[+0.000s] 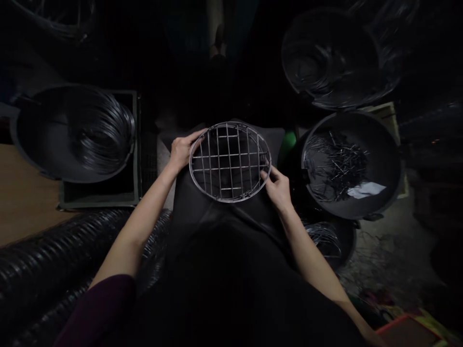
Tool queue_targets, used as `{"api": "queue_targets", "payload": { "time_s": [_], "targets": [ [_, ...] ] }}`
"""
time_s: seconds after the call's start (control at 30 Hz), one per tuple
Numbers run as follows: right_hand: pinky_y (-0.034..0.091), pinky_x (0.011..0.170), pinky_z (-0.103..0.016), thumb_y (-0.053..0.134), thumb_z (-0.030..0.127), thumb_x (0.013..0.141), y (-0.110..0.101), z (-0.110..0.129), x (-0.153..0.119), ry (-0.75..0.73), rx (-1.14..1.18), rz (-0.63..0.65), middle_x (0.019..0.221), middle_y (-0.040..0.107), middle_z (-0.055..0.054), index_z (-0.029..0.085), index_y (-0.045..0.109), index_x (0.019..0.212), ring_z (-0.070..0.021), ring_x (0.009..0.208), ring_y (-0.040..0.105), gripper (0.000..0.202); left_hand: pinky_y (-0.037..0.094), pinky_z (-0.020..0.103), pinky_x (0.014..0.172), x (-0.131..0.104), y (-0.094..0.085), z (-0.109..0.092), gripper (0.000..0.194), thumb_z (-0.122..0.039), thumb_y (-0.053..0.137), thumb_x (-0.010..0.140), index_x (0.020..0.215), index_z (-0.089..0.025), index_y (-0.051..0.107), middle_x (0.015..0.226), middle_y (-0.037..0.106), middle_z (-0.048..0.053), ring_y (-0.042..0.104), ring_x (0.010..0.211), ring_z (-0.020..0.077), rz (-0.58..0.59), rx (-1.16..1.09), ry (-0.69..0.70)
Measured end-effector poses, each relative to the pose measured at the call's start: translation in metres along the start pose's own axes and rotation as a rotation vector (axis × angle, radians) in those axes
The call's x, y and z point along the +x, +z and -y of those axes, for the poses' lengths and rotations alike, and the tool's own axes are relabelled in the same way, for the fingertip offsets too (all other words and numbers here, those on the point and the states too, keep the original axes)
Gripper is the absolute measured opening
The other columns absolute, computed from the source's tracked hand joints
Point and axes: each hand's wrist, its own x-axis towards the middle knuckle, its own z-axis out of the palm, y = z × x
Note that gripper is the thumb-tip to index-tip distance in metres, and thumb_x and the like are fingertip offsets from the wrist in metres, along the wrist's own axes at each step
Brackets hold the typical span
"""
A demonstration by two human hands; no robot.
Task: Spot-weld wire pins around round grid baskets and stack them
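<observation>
A round wire rack (230, 155) with crossed bars inside a metal ring lies over the dark cloth on my lap. My left hand (183, 150) grips its upper left rim, the fingers partly behind the ring. At the lower right rim, my right hand (278, 185) has its thumb and fingers closed around the edge. More rings or bars seem to show under the grid, but the dim light hides how many there are.
To the left, a black basin (43, 140) holds wire rings (104, 132) above a crate (99, 195). On the right, another basin (383, 159) contains short metal rods (343, 164) and a white scrap (367, 190). Stacked black wire rings (61, 255) fill the lower left.
</observation>
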Motion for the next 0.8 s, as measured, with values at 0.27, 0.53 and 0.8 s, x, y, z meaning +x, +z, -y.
{"api": "queue_targets", "payload": {
  "time_s": [0.27, 0.53, 0.8],
  "targets": [
    [0.049, 0.096, -0.048, 0.049, 0.054, 0.087, -0.002, 0.0, -0.061, -0.213, -0.405, -0.002, 0.114, 0.066, -0.017, 0.013, 0.062, 0.128, -0.0285, 0.106, 0.063, 0.059, 0.053, 0.029, 0.09, -0.01, 0.005, 0.0, 0.031, -0.037, 0.057, 0.096, 0.124, -0.028, 0.069, 0.12, 0.072, 0.002, 0.072, 0.105, 0.0215, -0.024, -0.088, 0.041],
    [0.035, 0.102, -0.062, 0.049, 0.077, 0.077, 0.029, 0.002, -0.074, -0.047, -0.557, 0.015, 0.131, 0.051, -0.026, 0.009, 0.04, 0.143, -0.041, 0.12, 0.046, 0.095, 0.051, 0.03, 0.091, -0.01, 0.012, 0.011, 0.036, -0.046, 0.053, 0.097, 0.125, -0.029, 0.068, 0.116, 0.074, 0.003, 0.071, 0.104, 0.0205, -0.06, -0.148, 0.058],
    [0.043, 0.106, -0.05, 0.052, 0.06, 0.086, -0.018, 0.01, -0.044, -0.053, -0.114, 0.004, 0.122, 0.066, -0.014, 0.017, 0.063, 0.124, -0.0271, 0.113, 0.06, 0.059, 0.053, 0.032, 0.087, -0.017, -0.023, -0.006, 0.049, -0.052, 0.049, 0.096, 0.125, -0.018, 0.068, 0.106, 0.075, 0.009, 0.07, 0.093, 0.0196, -0.097, -0.35, -0.019]
  ]
}}
